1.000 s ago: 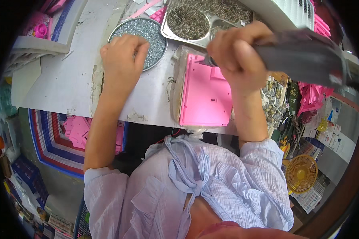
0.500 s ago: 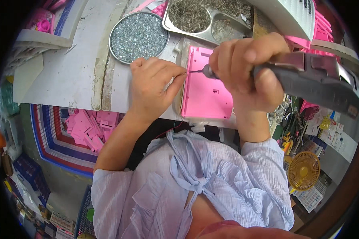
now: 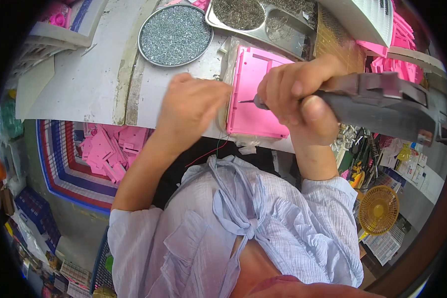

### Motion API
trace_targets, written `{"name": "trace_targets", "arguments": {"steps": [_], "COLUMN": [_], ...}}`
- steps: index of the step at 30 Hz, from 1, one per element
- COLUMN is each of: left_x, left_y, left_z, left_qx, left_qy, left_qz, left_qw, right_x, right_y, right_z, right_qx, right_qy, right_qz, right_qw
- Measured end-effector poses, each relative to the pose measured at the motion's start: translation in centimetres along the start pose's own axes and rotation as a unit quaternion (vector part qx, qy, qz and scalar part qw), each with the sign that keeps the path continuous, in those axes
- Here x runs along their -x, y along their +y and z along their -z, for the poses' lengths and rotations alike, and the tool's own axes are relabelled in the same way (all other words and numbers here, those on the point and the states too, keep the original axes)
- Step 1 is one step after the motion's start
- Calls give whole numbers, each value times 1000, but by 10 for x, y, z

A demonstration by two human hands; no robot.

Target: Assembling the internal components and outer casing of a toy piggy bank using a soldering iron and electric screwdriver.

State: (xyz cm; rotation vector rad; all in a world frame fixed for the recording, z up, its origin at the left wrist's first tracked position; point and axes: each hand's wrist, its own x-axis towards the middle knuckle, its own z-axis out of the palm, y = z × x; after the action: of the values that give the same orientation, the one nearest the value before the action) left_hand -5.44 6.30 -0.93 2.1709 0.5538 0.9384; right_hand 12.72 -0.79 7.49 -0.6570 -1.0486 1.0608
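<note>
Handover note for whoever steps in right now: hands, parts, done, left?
Right hand: gripping the grey power screwdriver, bit tip on the pink plastic panel.
Left hand: at the panel's left edge, by the bit; what it pinches is hidden.
Parts: panel lies flat at the bench's front edge; round tray of screws behind the left hand.
Done: panel placed, driver lined up.
Left: screw count unclear; check every hole.

Pale grey desk (image 3: 79, 84), surface scuffed and seamed. Lying directly on it: round metal dish of screws (image 3: 175, 34) at the far edge, divided steel tray of small parts (image 3: 263, 20) beside the dish, pink plastic panel (image 3: 256, 94) flat at the near edge.
</note>
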Motion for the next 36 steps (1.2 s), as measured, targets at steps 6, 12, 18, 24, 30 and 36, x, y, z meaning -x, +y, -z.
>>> {"name": "trace_targets", "arguments": {"steps": [6,12,18,24,30,36], "left_x": [5,17,28,27,21,22], "left_y": [1,3,14,20,31,16], "left_z": [22,15,0,-5,4,1], "left_qx": [-27,-85,-56,-26,-16,-42], "left_qy": [8,-35,-19,-12,-71,-191], "left_qz": [100,16,-9,-18,-19,-58], "left_qw": [995,996,998,999,997,979], "right_x": [13,17,5,9,26,47], "right_y": [7,14,7,-8,-6,4], "right_z": [-2,-9,-6,-18,-11,-23], "right_qx": [163,342,67,-8,7,154], "right_qy": [-43,-107,-92,-69,-96,-73], "right_qz": [-53,-52,-32,-10,-9,-44], "right_qw": [984,932,993,998,995,984]}}
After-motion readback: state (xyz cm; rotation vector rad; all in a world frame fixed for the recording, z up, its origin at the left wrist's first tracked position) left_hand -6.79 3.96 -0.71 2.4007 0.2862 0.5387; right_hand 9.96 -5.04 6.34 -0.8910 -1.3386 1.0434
